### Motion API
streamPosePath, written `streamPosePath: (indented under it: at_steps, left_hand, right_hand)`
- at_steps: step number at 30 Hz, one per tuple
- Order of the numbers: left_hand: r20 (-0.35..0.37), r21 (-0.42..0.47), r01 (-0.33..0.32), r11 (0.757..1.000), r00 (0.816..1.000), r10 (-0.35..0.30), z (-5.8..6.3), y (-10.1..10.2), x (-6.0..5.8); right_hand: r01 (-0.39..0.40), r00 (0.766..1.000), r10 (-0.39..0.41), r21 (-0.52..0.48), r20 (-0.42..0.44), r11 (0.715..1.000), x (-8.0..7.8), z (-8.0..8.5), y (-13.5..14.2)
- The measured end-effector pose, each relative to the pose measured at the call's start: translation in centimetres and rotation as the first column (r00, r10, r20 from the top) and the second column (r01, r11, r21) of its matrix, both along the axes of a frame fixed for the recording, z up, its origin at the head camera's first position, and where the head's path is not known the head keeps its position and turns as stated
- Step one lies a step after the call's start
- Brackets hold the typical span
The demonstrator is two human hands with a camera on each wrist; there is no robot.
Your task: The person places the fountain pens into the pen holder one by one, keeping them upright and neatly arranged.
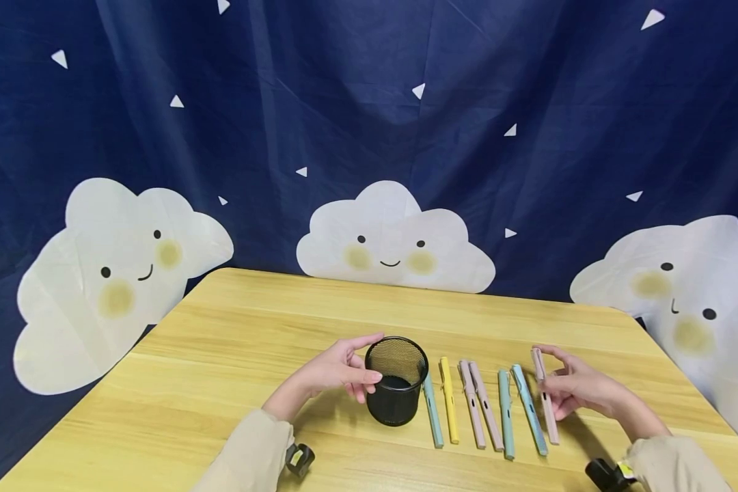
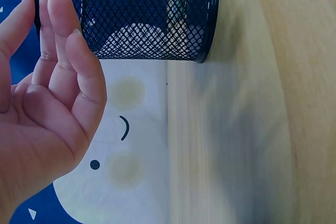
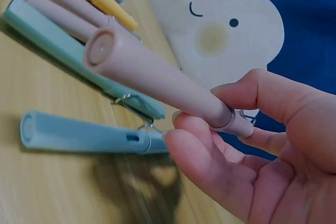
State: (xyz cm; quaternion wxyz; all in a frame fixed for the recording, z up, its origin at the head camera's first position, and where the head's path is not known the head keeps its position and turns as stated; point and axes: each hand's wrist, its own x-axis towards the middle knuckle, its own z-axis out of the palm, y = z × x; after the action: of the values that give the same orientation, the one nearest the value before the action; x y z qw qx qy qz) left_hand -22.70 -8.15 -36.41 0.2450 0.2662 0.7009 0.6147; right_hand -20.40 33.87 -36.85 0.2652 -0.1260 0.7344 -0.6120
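My left hand (image 1: pixel 338 369) holds the side of a black mesh pen holder (image 1: pixel 393 410), thumb at the near rim and index finger at the far rim. The pen holder stands upright on the table, and its inside shows no pens. Over on the right, my right hand (image 1: pixel 584 387) pinches a pale pink pen (image 3: pixel 157 80) between thumb and fingers near its clip end. That pen is raised above the blue pen (image 3: pixel 89 134) beside it, its blunt end towards the wrist camera.
Between the hands lies a row of capped pens: a green one (image 1: pixel 433 413) by the holder, a yellow one (image 1: pixel 449 400), two pink ones, another green one (image 1: pixel 506 417) and the blue one. A dark blue cloud-print curtain (image 1: pixel 369 102) hangs behind the wooden table (image 1: pixel 221 328).
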Motion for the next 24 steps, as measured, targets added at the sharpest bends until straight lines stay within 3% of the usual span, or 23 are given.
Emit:
streamPosePath:
  at_steps: [24]
  left_hand:
    - [0.016,0.001,0.002,1.000,1.000,-0.002,0.0,0.0,0.0]
  right_hand:
    - [0.037,0.994,-0.041,-0.035,-0.102,0.999,-0.7,0.6,-2.7]
